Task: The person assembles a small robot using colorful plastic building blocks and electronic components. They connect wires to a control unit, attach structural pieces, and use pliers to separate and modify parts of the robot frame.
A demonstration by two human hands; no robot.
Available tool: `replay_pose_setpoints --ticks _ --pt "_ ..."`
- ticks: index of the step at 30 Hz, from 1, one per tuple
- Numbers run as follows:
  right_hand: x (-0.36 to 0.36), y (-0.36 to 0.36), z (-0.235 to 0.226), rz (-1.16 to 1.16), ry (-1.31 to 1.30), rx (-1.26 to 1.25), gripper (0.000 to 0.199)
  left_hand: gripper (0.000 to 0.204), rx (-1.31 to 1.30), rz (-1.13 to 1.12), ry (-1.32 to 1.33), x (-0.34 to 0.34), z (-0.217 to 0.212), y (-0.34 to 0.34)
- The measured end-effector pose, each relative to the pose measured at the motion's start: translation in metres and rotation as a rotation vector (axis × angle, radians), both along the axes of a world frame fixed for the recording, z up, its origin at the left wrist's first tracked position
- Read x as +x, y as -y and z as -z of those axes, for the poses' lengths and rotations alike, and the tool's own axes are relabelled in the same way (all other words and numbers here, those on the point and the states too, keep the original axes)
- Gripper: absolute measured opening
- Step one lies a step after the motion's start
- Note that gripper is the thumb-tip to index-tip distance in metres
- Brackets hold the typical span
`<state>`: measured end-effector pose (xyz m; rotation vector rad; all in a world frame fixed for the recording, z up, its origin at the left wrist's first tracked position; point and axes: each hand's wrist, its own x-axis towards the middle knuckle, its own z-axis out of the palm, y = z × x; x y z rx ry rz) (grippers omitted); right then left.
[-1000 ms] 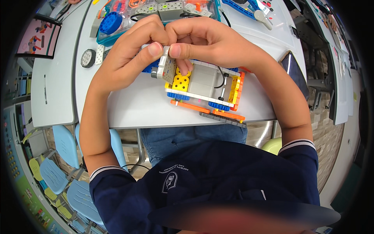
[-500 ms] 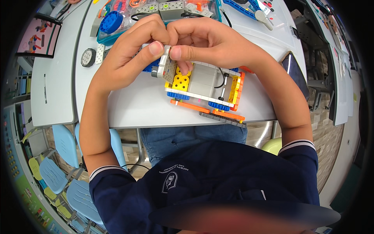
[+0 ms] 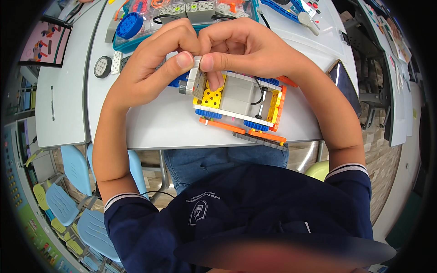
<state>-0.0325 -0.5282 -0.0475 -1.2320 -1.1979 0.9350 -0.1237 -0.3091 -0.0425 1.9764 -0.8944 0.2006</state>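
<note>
A building-brick model (image 3: 239, 98) lies at the table's front edge, with a grey block in its middle, yellow pieces (image 3: 211, 98), blue gears and orange beams along its near side. At its left end stands a grey studded brick piece (image 3: 196, 79). My left hand (image 3: 159, 63) pinches the top of this piece between thumb and curled fingers. From the other side my right hand (image 3: 241, 52) grips the same edge with its thumb, while its lower fingertips reach down to the yellow pieces. The curled fingers partly hide the join.
Behind my hands stands a clear bin with a teal rim (image 3: 129, 47), full of parts. A grey wheel (image 3: 103, 67) lies to the left, a dark phone (image 3: 344, 86) to the right. Blue beams (image 3: 291, 12) lie at the far right, and a screen (image 3: 45, 41) stands at the far left.
Both hands have shifted very slightly to the right with the grey piece. The grip looks the same, and the rest of the model has barely moved.
</note>
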Motion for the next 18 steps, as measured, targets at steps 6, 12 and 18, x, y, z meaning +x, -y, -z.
replay_pose_setpoints --ticks 6,12,18 --pt "0.0010 0.0000 -0.0010 -0.007 0.028 0.007 0.018 0.024 -0.002 -0.004 0.003 0.0002 -0.0002 0.0001" --pt "0.0015 -0.0002 -0.0005 -0.014 0.038 0.018 0.018 0.024 -0.005 -0.009 0.003 0.0001 0.0005 0.0001" --pt "0.0027 -0.0002 0.0011 -0.023 0.022 0.029 0.017 0.024 -0.008 -0.013 -0.008 -0.0001 0.0012 -0.0001"
